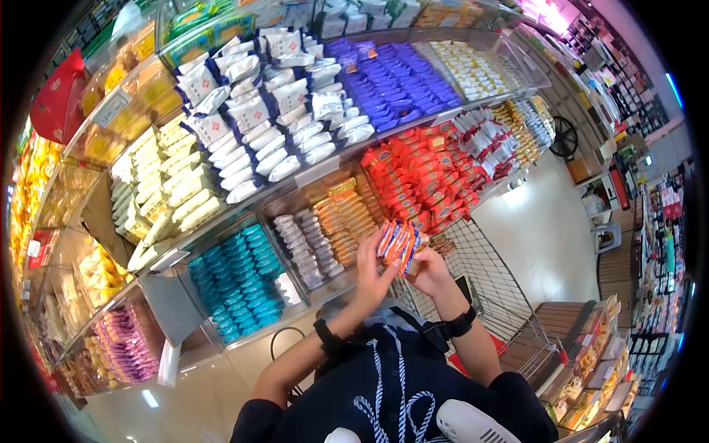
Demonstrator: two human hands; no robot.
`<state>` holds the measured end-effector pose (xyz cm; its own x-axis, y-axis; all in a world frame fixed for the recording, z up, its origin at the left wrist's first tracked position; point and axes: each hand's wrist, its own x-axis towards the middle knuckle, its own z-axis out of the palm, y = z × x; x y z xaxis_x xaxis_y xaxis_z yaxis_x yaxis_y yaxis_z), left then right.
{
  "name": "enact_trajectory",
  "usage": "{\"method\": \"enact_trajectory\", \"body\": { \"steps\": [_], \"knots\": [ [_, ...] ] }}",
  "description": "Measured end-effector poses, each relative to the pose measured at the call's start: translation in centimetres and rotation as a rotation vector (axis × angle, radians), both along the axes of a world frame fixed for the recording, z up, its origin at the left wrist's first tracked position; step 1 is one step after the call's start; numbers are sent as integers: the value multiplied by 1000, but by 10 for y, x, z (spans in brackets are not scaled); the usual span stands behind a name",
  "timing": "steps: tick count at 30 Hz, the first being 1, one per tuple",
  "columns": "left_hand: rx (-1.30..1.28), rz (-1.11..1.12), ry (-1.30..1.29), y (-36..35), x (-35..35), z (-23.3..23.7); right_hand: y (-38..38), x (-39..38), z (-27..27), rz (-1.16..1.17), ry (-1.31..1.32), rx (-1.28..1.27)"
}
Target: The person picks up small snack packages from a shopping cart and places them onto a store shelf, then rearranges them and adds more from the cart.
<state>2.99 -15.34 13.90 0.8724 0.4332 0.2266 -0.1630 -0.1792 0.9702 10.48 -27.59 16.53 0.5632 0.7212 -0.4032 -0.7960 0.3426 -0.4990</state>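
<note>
Handling step, seemingly: both hands are gripping a small bundle of shiny orange-and-blue plastic-wrapped packets (399, 244), left hand (372, 270) partly curling along one side, right hand (433, 273) half closing around the other. The bundle is hanging just before the red-wrapped snack packets (421, 173). Next move is probably calling for a steady two-handed hold. A tiered snack counter (317, 175) is curving ahead; a wire shopping cart (484, 255) is standing right; glossy pale floor (557, 214) is reflecting lights.

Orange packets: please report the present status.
Left hand, right hand: both holding orange packets. Wire cart nearby, right side. Nothing visibly blocking hands.
</note>
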Motion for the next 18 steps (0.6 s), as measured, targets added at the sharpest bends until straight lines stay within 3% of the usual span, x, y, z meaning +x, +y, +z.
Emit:
{"method": "enact_trajectory", "body": {
  "steps": [2,6,7,10,13,15,16,18],
  "knots": [
    [173,-57,100,7,-6,-6,1,1,-8,-19,-46,-18],
    [61,-265,173,31,-9,-36,13,-2,-16,43,-243,-236],
    [-625,-340,222,29,-9,-42,19,-5,-15,80,-303,-278],
    [-649,-254,190,26,-11,-31,39,-19,-30,223,-427,-334],
    [-827,-213,162,32,-10,-35,60,-17,-21,294,-339,-388],
    [-827,-149,185,36,-11,-54,68,-15,-22,324,-358,-380],
    [-736,-95,215,39,-7,-73,74,-9,-33,337,-511,-380],
    [-252,-31,350,63,-3,-82,88,7,-57,354,-814,-375]
  ]
}}
